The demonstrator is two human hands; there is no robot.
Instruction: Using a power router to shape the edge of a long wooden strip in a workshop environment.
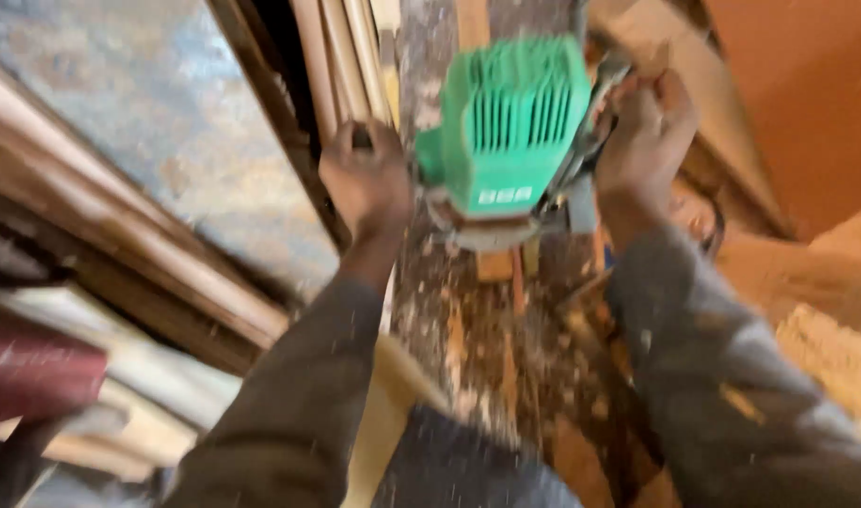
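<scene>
The left hand (pixel 363 179) has its grip closed on a side handle of the green router (pixel 510 127); the right hand (pixel 647 132) has its grip closed on the opposite handle. The router sits at upper centre of the frame, over a sawdust-covered surface (pixel 487 339). Its motor housing stands upright, long axis vertical, vented top toward the camera, handles running left to right. Risk: uneven pressure between the hands could tip the base and gouge the wood; dust hides the cut line.
</scene>
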